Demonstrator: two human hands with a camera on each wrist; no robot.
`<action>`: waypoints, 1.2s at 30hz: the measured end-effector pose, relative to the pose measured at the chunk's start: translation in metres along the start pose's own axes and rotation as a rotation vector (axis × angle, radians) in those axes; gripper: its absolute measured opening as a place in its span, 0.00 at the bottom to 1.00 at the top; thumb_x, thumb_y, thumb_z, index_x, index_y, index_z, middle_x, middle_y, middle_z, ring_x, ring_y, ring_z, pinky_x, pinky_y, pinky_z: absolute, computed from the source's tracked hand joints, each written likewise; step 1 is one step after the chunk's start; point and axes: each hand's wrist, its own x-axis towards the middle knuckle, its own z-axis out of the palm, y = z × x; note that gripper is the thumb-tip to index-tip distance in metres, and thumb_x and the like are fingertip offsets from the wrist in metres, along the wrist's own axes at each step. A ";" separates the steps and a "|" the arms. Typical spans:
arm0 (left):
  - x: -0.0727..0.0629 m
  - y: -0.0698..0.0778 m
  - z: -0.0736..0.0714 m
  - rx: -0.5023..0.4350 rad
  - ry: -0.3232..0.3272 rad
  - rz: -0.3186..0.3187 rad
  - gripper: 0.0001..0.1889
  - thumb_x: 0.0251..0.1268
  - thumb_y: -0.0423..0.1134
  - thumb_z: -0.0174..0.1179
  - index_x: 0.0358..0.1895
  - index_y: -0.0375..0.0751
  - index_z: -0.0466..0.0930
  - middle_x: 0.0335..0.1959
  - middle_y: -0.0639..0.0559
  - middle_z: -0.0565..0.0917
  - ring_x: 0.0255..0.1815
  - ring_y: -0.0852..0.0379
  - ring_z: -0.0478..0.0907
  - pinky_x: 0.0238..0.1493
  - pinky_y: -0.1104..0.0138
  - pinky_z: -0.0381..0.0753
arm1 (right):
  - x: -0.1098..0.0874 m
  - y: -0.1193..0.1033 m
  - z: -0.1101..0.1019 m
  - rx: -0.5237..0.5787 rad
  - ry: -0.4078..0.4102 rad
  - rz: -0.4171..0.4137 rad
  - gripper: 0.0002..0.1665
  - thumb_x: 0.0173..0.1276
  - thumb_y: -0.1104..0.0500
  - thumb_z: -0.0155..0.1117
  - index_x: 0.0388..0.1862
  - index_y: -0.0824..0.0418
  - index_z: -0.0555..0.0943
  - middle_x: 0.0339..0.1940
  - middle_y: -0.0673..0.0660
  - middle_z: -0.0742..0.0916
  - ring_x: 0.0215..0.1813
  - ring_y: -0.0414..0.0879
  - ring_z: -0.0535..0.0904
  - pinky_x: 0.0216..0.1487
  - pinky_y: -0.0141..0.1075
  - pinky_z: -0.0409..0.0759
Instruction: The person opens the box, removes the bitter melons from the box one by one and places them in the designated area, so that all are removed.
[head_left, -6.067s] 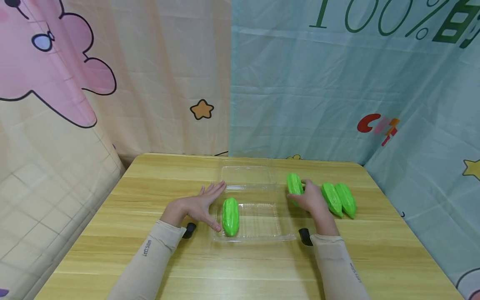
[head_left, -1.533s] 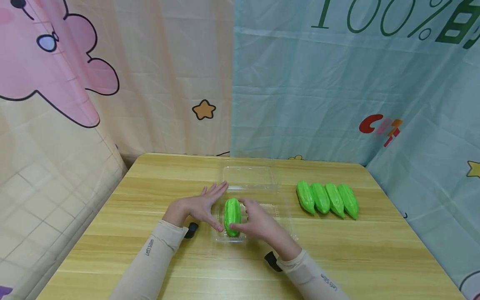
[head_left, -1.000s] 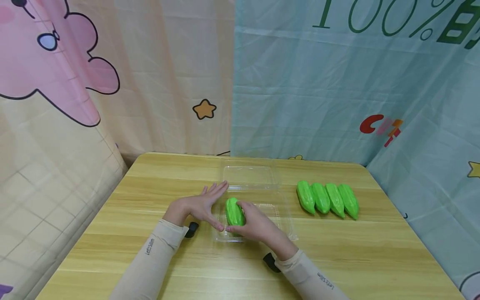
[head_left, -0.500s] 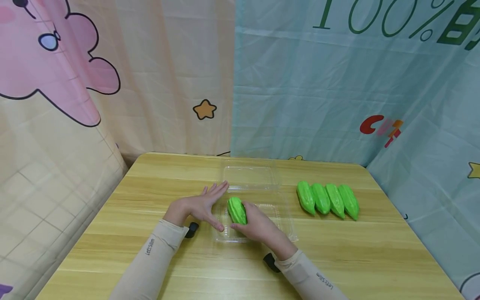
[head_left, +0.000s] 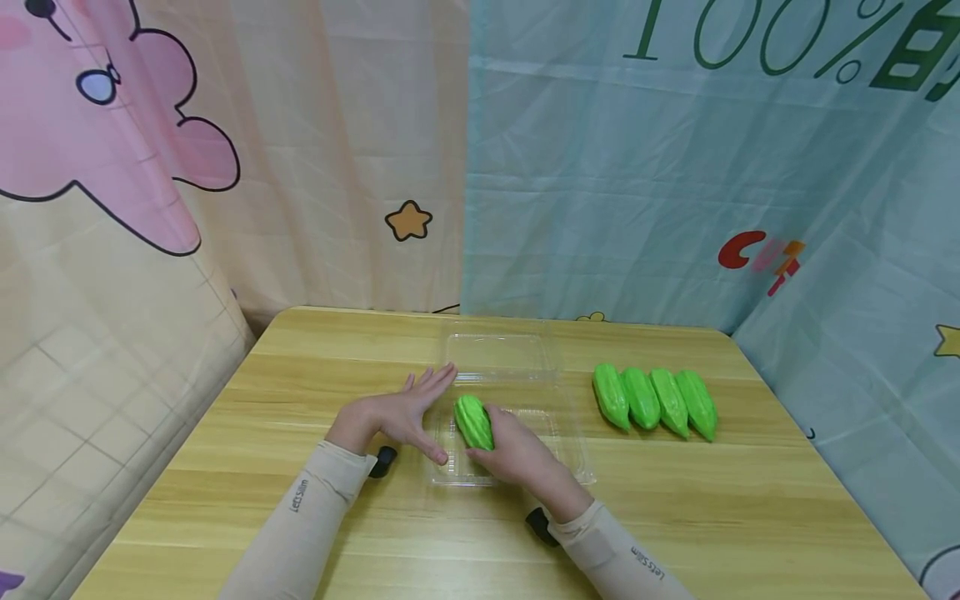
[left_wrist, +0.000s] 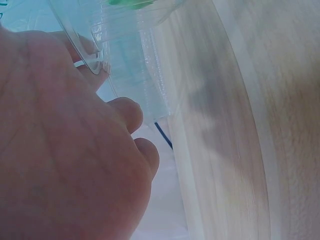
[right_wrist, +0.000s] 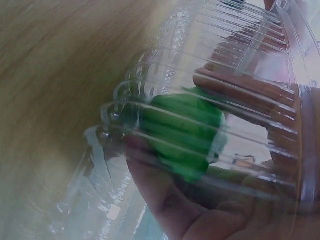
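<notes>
My right hand (head_left: pixel 517 450) grips a green ridged star fruit (head_left: pixel 472 422) inside the clear plastic box (head_left: pixel 532 479), its tip turned toward the palm. In the right wrist view, the same star fruit (right_wrist: pixel 185 130) shows through the ribbed box wall, with thumb and fingers round it. At the box's left side my left hand (head_left: pixel 393 417) lies with fingers and thumb spread straight. The left wrist view has its fingers (left_wrist: pixel 92 75) touching the clear rim. The box's lid (head_left: pixel 498 354) lies folded back, away from me.
Several more star fruits (head_left: pixel 643 397) lie side by side in a row on the wooden table (head_left: pixel 712 517), right of the box. Printed curtains (head_left: pixel 652 183) hang behind the table.
Six seconds ago my right hand was at a star fruit near the row. Since then it has moved left into the box, gripped the star fruit there and turned it slightly rightward. The left hand stays.
</notes>
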 end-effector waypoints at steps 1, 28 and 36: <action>0.000 0.000 0.000 0.000 0.001 0.000 0.73 0.46 0.62 0.77 0.81 0.38 0.28 0.82 0.41 0.29 0.79 0.37 0.22 0.74 0.43 0.23 | 0.000 0.000 0.000 0.000 -0.001 0.003 0.42 0.65 0.58 0.74 0.70 0.74 0.65 0.47 0.61 0.81 0.44 0.50 0.78 0.47 0.50 0.81; 0.000 0.000 0.000 0.002 0.007 0.005 0.74 0.46 0.62 0.78 0.81 0.38 0.28 0.82 0.41 0.29 0.79 0.36 0.22 0.74 0.42 0.23 | -0.013 -0.015 -0.042 0.065 0.084 -0.007 0.43 0.64 0.56 0.75 0.73 0.67 0.68 0.57 0.63 0.82 0.52 0.54 0.80 0.54 0.52 0.80; 0.001 0.000 0.000 0.005 0.003 0.005 0.73 0.46 0.62 0.77 0.81 0.37 0.28 0.82 0.40 0.30 0.79 0.37 0.22 0.74 0.42 0.22 | -0.015 -0.011 -0.068 0.118 0.174 0.041 0.44 0.61 0.55 0.78 0.73 0.63 0.70 0.55 0.61 0.83 0.51 0.54 0.81 0.44 0.44 0.85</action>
